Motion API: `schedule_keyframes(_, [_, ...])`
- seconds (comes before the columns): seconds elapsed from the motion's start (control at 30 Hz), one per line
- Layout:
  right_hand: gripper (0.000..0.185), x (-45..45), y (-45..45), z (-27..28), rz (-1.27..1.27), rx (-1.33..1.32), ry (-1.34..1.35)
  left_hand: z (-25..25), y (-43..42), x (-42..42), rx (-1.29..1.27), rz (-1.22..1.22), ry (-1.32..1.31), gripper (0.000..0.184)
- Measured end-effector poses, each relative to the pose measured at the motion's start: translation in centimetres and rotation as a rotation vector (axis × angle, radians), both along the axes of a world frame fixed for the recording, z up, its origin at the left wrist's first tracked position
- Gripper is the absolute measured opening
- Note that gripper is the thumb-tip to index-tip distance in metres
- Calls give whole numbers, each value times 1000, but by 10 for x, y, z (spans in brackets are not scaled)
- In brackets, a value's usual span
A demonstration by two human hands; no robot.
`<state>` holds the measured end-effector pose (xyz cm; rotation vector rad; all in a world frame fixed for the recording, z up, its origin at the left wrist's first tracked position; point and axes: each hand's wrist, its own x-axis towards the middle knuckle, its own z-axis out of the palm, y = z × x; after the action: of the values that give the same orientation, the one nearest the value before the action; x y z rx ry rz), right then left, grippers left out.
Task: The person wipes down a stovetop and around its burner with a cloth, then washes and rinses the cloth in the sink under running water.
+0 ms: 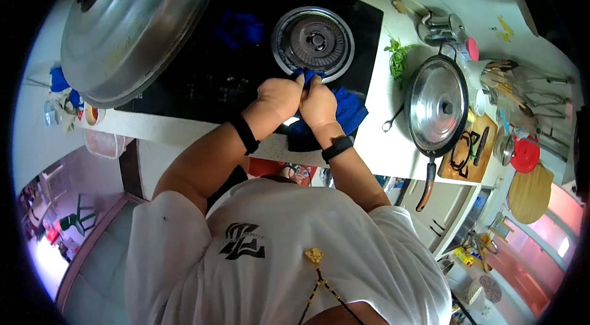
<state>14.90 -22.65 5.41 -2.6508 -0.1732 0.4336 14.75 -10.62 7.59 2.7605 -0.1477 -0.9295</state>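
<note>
A person's left hand (281, 96) and right hand (318, 105) come together at a black cooktop (203, 58), fingers closed on a bunched piece of blue cloth (349, 110) at the near edge of a burner's metal ring (350, 48). Neither hand is spread; the grip looks firm, though the exact hold of the hidden fingers cannot be told. More cloth spreads beside and below the right hand, over the cooktop's front edge. The cloth work appears under way rather than finished: the ring sits around the dark burner (317, 42), but how much of it is done (no clear line marks a stopping point) cannot be judged. Farther out, a large domed metal lid (144, 27) covers the cooktop's left end, while a glass-lidded pan (430, 94) rests at right on the counter (382, 147) near loose green leaves (398, 59).
</note>
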Motion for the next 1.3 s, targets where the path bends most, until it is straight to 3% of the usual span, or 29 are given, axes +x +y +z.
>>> schedule_keyframes(0.07, [28, 3, 3, -1, -22, 25, -13, -20, 4, 0, 3, -31, -176, 40])
schedule_keyframes(0.27, [18, 6, -9, -12, -66, 134, -96, -34, 3, 2, -83, -60, -378, 24])
schedule_keyframes(0.43, [13, 5, -1, 6, 6, 328, -306, -9, 26, 0, -175, -11, -548, 12])
schedule_keyframes(0.67, [13, 33, 54, 27, 207, 477, -536, 35, 81, 2, -83, 189, -483, 11])
schedule_keyframes(0.73, [15, 40, 69, 28, 213, 469, -515, 28, 98, 4, -87, 295, -755, 13])
schedule_keyframes(0.77, [17, 43, 77, 25, 221, 460, -493, 27, 107, 10, -23, 294, -629, 27])
schedule_keyframes(0.9, [22, 62, 110, -5, 222, 354, -514, -15, 118, 31, 24, 277, -747, 49])
schedule_keyframes(0.97, [25, 63, 113, -17, 352, 65, -495, -37, 119, 35, 49, 222, -753, 47])
schedule_keyframes(1.2, [21, 13, 59, -22, 408, 182, -493, -33, 72, -15, 106, 47, -575, 31])
schedule_keyframes(1.3, [21, -21, 8, -10, 384, 231, -475, -30, 26, -51, -46, 16, -612, 23])
